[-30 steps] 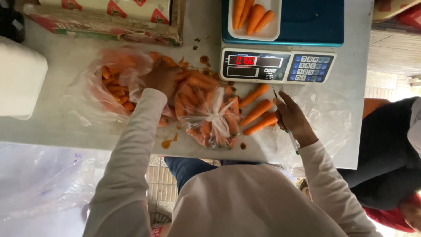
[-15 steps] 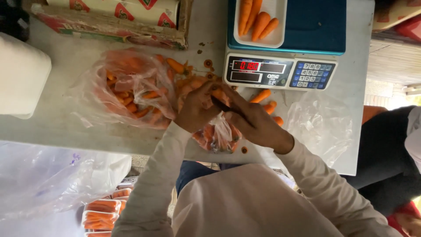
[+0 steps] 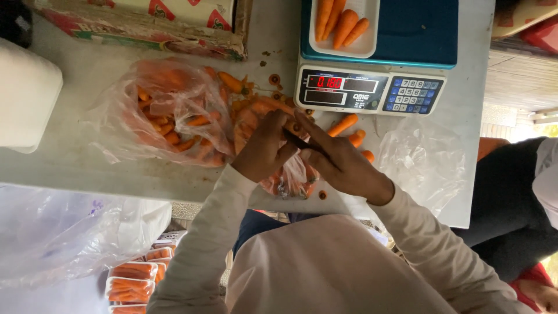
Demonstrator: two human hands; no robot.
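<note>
My left hand [image 3: 263, 146] grips a carrot [image 3: 289, 124] over a clear bag of carrots [image 3: 289, 177] at the table's near edge. My right hand [image 3: 340, 163] is closed around a knife whose dark blade [image 3: 302, 141] lies against that carrot, between the two hands. To the left lies a second, open plastic bag of carrots [image 3: 168, 113]. Loose carrots [image 3: 344, 124] sit just beyond my right hand, below the digital scale [image 3: 372, 90]. On the scale's blue platform stands a white tray [image 3: 363, 46] holding several carrots.
A cardboard box [image 3: 145, 29] stands at the back left and a white container [image 3: 26, 93] at the far left. An empty clear bag [image 3: 424, 157] lies right of my hands. Another person in black [image 3: 511, 203] sits at the right. Packed carrot trays [image 3: 131, 279] lie below the table.
A second ago my left hand was in the left bag and my right held the knife apart. The hands have since come together on one carrot, with the blade against it.
</note>
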